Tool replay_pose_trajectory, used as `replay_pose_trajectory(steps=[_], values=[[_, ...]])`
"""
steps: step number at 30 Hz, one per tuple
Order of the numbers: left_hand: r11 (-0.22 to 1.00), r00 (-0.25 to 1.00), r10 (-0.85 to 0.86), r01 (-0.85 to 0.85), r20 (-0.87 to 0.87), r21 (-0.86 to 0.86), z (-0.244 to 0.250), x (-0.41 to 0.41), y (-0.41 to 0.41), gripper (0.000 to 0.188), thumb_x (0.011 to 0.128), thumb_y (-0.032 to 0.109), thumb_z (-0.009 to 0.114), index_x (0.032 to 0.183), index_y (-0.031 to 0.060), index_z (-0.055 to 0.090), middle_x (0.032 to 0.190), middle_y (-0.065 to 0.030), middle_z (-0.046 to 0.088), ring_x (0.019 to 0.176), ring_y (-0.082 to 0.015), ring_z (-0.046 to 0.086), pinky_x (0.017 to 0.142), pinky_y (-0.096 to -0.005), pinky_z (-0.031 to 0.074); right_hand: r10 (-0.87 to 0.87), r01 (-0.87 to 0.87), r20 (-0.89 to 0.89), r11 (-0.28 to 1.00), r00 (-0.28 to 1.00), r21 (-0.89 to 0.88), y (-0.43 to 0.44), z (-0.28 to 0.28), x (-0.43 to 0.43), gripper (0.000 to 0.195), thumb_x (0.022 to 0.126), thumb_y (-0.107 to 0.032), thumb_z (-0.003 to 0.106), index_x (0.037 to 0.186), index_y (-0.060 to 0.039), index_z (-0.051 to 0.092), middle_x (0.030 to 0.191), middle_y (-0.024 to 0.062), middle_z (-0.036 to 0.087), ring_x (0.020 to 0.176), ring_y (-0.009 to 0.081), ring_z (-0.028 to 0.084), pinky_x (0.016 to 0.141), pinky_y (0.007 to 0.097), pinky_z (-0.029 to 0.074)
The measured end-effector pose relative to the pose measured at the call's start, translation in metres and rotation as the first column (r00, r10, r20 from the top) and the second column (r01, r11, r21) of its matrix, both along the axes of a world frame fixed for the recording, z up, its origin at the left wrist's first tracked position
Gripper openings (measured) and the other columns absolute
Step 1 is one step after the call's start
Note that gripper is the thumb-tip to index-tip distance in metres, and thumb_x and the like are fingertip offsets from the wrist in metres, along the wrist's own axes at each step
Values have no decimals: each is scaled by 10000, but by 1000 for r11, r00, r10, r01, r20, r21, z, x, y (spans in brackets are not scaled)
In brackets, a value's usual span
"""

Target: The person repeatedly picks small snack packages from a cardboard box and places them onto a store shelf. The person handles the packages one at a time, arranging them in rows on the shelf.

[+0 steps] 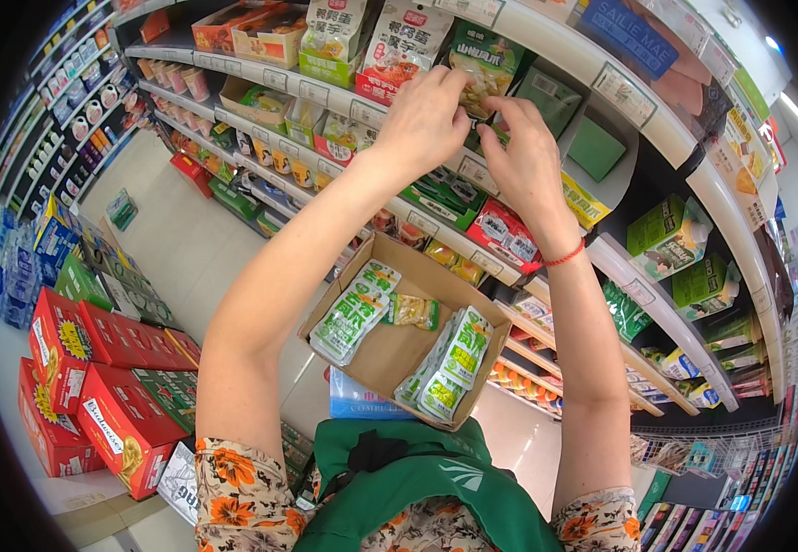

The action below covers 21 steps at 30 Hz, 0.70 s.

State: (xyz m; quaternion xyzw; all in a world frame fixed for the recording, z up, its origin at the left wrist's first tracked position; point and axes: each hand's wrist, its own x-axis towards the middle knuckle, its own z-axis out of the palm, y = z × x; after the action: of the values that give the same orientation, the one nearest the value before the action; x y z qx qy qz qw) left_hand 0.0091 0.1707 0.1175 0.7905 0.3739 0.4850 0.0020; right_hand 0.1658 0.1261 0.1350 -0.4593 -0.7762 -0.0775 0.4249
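Observation:
My left hand (430, 114) reaches up to a shelf, its bent fingertips against the left edge of a green snack pouch (487, 58). Whether those fingers grip the pouch is hard to see. Close by, my right hand (523, 152) is at the pouch's lower right, with thumb and fingers apart. Below both forearms, an open cardboard tray (374, 352) stands in front of my green apron (419, 504). White-and-green snack packets (354, 314) line its left side, and more packets (457, 352) lean along its right. One small yellow-green packet (412, 312) lies between them.
Price-tag rails (364, 114) edge the shelves ahead. Green boxes (595, 146) sit on the shelf right of my hands, with green cartons (668, 234) further right. Red Budweiser cases (126, 421) are stacked at the lower left. Tiled aisle floor (164, 186) runs between shelving and stacked goods.

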Motion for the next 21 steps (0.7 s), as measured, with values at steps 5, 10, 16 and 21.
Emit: replay_pose_trajectory(steps=[5,10,16,21], values=[[997,994,-74,71,80,42,2,4,-21,384,828,83,583,1203,8,545,1161,-183,586,1116,-365,542,942,-434,451,21,-21,-3,993,1000,114,-5,1,-2,275,818,-43,648,1088,0,622,1093,169,612,1039,356,578,893,424,475],[994,982,-109,107,153,20,2,3,-42,394,847,94,571,1232,10,542,1193,-168,587,1124,-362,545,953,-418,448,83,-78,-68,994,994,81,-22,5,-8,277,819,-21,639,1095,-4,617,1106,168,611,1049,358,578,898,416,473],[986,974,-99,124,201,-114,-8,-5,-71,398,859,78,570,1249,6,541,1185,-159,601,1110,-330,576,940,-390,460,136,-134,-97,991,986,27,-45,-8,-15,299,817,-8,636,1115,-9,608,1124,167,607,1067,356,576,909,411,469],[973,963,-116,159,245,-166,-34,-9,-89,428,854,35,574,1280,30,535,1186,-159,609,1095,-304,601,922,-369,475,150,-153,-80,988,985,-28,-60,-26,-17,300,815,-12,640,1113,-12,607,1133,161,604,1067,357,575,914,408,469]])
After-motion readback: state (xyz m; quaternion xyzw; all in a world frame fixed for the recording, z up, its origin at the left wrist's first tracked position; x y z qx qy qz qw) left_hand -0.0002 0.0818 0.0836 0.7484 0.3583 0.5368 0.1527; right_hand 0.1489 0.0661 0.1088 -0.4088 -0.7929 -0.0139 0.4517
